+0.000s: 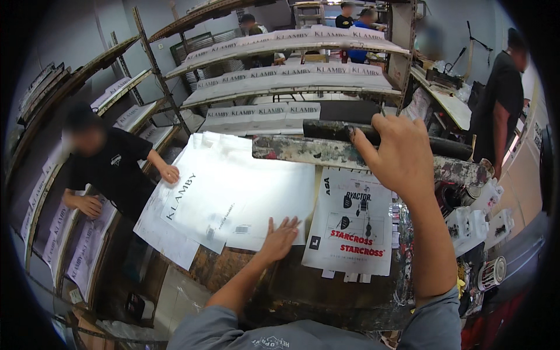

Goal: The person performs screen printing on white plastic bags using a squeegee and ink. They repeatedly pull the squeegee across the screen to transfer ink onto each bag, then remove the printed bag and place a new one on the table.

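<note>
My left hand (280, 238) lies flat, fingers spread, on the lower right part of a white printed sheet or bag (274, 192). More white sheets (169, 233) fan out beneath it to the left. My right hand (402, 153) is closed over the top of a long paint-splattered bar (309, 151), which looks like the edge of a raised printing frame. A black tube (452, 147) runs along behind the bar. Below my right hand, a white bag with black and red print (350, 233) lies on the dark, stained worktable (280, 280).
At the left, a co-worker in black (111, 163) has one hand at the sheets' edge. Racks (291, 93) of printed white bags stand ahead and to the left. An ink-stained can (492, 273) and white containers (466, 230) are at the right. Another person (503, 105) stands far right.
</note>
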Tool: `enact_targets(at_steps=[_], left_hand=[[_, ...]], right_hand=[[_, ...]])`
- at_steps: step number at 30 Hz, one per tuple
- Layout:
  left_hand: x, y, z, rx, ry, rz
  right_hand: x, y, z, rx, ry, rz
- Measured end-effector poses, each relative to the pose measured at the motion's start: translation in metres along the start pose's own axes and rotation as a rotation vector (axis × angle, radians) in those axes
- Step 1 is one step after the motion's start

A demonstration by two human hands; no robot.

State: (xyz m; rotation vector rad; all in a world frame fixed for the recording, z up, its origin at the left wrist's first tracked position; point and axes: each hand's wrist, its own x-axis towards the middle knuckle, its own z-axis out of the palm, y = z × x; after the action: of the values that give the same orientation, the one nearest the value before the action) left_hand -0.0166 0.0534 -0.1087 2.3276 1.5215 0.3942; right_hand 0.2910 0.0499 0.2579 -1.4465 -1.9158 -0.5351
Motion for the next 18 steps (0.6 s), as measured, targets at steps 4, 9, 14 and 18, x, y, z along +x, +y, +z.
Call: enact_targets(at_steps=[4,9,14,18], left_hand=[[0.011,0.058,0.041,0.148,-0.05,0.136],[0.044,0.125,0.092,0.181,0.167,0.489],[0.058,0.188,0.119,0.088,0.197,0.516],[0.051,0.207,0.108,0.074,0.153,0.529]], right_hand=[[0.009,0.005,0.004,0.036,0.066,-0.044],[0.011,0.026,0.025,-0.017,0.074,-0.08],[0.009,0.03,0.028,-0.013,0.158,-0.165],[0.005,0.02,0.011,0.0,-0.013,-0.142]])
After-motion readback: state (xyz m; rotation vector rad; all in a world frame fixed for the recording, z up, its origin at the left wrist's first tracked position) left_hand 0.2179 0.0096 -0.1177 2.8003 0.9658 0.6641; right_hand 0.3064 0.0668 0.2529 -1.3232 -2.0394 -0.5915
